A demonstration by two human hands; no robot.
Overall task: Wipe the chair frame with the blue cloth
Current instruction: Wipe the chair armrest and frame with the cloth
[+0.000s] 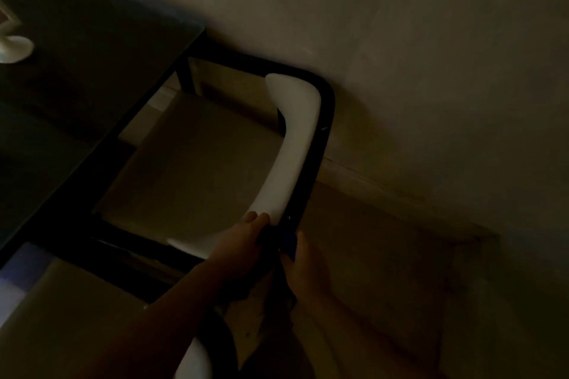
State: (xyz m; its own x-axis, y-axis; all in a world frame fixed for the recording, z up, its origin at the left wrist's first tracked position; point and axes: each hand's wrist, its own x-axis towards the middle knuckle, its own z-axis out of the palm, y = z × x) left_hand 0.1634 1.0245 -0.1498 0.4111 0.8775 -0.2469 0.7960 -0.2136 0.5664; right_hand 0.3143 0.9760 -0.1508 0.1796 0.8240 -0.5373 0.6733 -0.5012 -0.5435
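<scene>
Two hands meet on the black chair frame (320,144), low in the dim room, just below the end of the white backrest (295,147). Between them shows a small patch of blue cloth (288,241), pressed against the black tube. The right hand (303,271) is wrapped round the cloth and the tube, thumb up along the outer side. The left hand (243,243) is closed on the frame beside it, its fingertips (258,218) touching the lower end of the backrest. Most of the cloth is hidden in the grip and in shadow. The frame curves up and round its top corner, close to the pale wall (431,40). A dark table (77,55) stands to the left, the chair tucked partly under its edge, with a white object (14,47) on top near the far left. Wooden floor (385,271) lies below.
</scene>
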